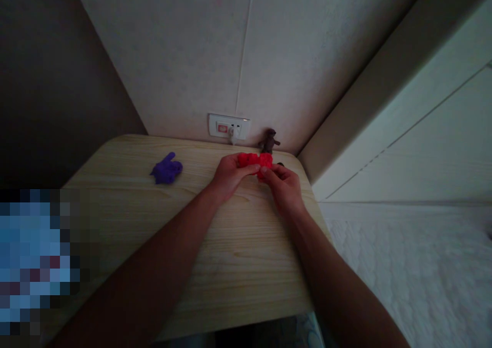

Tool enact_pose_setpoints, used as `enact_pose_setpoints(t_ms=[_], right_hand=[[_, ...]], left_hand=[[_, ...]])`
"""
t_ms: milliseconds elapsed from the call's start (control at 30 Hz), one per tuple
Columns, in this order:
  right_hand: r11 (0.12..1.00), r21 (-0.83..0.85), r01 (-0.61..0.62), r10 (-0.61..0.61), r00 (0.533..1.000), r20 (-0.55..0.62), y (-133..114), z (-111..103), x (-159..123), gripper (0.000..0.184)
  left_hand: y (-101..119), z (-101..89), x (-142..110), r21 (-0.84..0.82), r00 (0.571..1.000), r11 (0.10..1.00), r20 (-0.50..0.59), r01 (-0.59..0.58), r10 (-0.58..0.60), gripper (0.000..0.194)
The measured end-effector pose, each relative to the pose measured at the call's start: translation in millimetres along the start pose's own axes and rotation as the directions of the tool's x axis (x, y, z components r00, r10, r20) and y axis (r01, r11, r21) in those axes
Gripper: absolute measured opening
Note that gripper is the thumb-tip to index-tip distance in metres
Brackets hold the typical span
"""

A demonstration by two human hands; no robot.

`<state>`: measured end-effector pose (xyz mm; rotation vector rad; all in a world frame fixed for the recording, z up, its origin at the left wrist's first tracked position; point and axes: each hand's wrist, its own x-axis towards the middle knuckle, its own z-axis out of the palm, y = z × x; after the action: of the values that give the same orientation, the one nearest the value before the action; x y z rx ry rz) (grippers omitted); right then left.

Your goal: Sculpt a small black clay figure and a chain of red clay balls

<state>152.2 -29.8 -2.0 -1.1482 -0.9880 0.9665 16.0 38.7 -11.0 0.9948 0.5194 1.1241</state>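
A bright red piece of modelling clay (266, 160), lumpy and soft-looking, is held up over the far part of the table. My left hand (229, 176) grips its left end, the thumb pressed along the lower edge. On the right, my right hand (283, 184) pinches it between thumb and fingers. Part of the clay is hidden by the fingers. To the left, apart from both hands, lies a purple lump (166, 169) with one stubby part sticking up. Behind the red clay a small dark brown figure (269, 141) stands close to the wall.
The pale wooden table (230, 266) has rounded far corners and meets the wall. A white wall socket (229, 127) with something clear plugged in sits just above its back edge. A white quilted surface (407, 271) lies to the right. A blurred-out patch covers the lower left.
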Motion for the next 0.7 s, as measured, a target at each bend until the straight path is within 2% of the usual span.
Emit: enact_pose_setpoints(t_ms=[133,233,300,533,700], right_hand=[[0.992,-0.107,0.060,-0.054,0.997,0.053,-4,-2,-2,0.032],[0.981,-0.172,0.091,-0.076,0.993,0.088,-8,-1,-4,0.039],[0.974,-0.200,0.105,-0.085,0.991,0.104,-10,0,-5,0.041],[0.986,-0.133,0.100,-0.081,0.987,0.142,-13,5,-8,0.042],[0.997,-0.062,0.035,-0.029,0.995,0.092,-12,8,-8,0.045]], left_hand=[[2,-0.6,-2,0.066,1.000,0.998,0.008,0.012,-0.013,0.028],[4,1.4,-5,0.163,0.999,0.987,-0.037,0.013,-0.007,0.034],[5,2.6,-7,0.200,0.999,0.980,-0.052,0.014,-0.004,0.032],[8,2.5,-5,-0.027,0.996,0.996,-0.027,0.081,-0.082,0.037],[7,1.1,-2,0.011,0.998,0.999,-0.053,0.044,-0.044,0.040]])
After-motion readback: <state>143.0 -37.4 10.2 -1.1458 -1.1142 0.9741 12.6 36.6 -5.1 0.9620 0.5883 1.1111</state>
